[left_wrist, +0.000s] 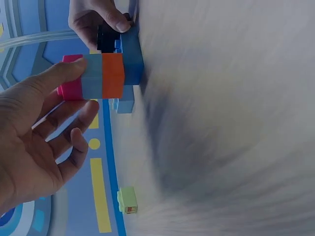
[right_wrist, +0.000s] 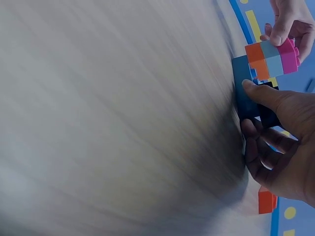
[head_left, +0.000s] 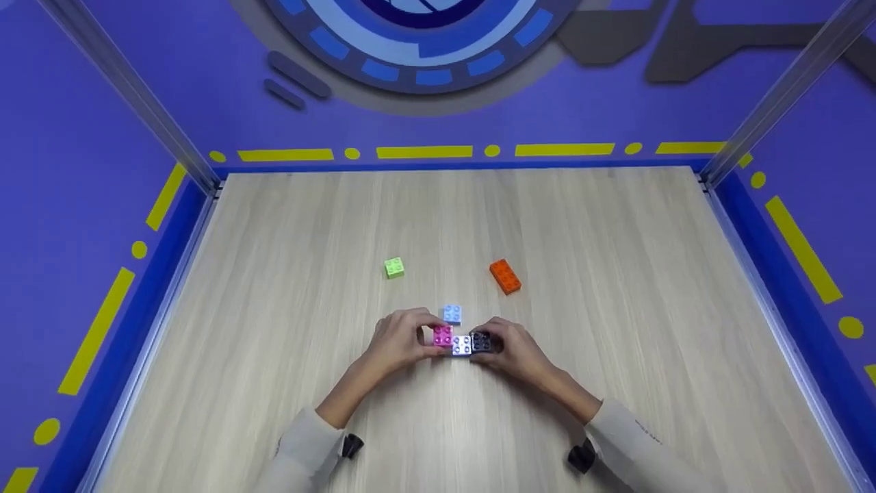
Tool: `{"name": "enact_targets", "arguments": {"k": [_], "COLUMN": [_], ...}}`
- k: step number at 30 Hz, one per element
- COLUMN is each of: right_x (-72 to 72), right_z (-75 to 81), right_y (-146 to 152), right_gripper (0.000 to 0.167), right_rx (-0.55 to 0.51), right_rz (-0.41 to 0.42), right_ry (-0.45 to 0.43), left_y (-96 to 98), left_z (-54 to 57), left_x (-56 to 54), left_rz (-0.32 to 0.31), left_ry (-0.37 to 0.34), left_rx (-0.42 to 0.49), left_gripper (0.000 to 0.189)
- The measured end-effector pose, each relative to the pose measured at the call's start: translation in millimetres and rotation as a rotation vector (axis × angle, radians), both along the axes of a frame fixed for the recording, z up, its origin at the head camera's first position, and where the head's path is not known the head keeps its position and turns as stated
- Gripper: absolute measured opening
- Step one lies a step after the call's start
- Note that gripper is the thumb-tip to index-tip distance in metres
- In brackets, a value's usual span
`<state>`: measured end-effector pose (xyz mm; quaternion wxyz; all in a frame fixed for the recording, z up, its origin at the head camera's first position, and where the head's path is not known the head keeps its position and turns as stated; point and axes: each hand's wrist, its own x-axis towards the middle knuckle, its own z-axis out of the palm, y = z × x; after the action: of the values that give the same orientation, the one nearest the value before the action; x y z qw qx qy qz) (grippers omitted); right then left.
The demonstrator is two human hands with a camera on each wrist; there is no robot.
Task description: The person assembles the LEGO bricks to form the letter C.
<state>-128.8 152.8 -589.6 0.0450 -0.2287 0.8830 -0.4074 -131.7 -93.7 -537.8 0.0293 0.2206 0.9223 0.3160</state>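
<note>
A small brick stack stands on a long blue brick (right_wrist: 244, 88) lying on the tabletop. At its left end, an orange brick (left_wrist: 113, 76) carries a light blue brick (left_wrist: 92, 78) topped by a pink brick (head_left: 443, 335). My left hand (head_left: 404, 337) pinches this stack around its pink and light blue bricks. A black brick (head_left: 482, 342) sits on the blue brick's right end. With thumb and fingers on opposite sides, my right hand (head_left: 517, 349) grips the blue brick by that end, partly covering the black one. Pale studs show between the two hands in the head view.
Just behind the stack lies a separate light blue brick (head_left: 452, 313). Farther back are a lime green brick (head_left: 394, 268) on the left and a longer orange-red brick (head_left: 505, 276) on the right. Purple walls (head_left: 438, 130) bound the wooden table (head_left: 308, 226).
</note>
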Motion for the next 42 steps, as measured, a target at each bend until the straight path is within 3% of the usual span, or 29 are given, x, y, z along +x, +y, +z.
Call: {"name": "enact_targets", "arguments": {"k": [5,11,16,20,25,28,31,38,42], "right_x": [0.8,1.6,2.3,2.9,3.2,3.6,3.8,3.5,3.4], "right_z": [0.5,-0.2,-0.8,0.0,0.6,0.6,0.8,1.0,1.3], "right_y": [-0.1,0.2,1.0,-0.2,-0.7,0.5,0.7,0.3,-0.1], "right_gripper": [0.038,0.037,0.037,0.037,0.037,0.037,0.037,0.037,0.038], "right_rx": [-0.009,-0.009,-0.001,-0.004,-0.016,-0.01,-0.008,-0.003,-0.008], "right_rz": [-0.001,-0.005,-0.007,-0.001,-0.002,-0.013,-0.017,-0.014,-0.018], "right_ry": [-0.016,-0.019,-0.023,-0.041,-0.056,-0.061,-0.066,-0.059,-0.066], "left_y": [0.8,-2.2,-7.9,-17.8,-23.8,-19.7,-14.5,-7.1,-2.8], "left_z": [-0.7,-6.9,-8.3,-8.8,-9.4,-8.4,-10.1,-33.2,-39.0], "left_x": [-0.2,1.1,-3.1,-16.0,-35.2,-42.3,-46.0,-54.4,-57.2], "left_rz": [-0.019,-0.06,-0.139,-0.202,-0.117,-0.069,-0.06,-0.088,-0.122], "left_ry": [-0.001,-0.016,-0.129,-0.264,-0.354,-0.347,-0.344,-0.321,-0.307], "left_rx": [-0.011,0.047,0.117,0.264,0.425,0.44,0.448,0.402,0.375], "left_gripper": [0.039,0.04,0.043,0.048,0.039,0.038,0.04,0.047,0.049]}}
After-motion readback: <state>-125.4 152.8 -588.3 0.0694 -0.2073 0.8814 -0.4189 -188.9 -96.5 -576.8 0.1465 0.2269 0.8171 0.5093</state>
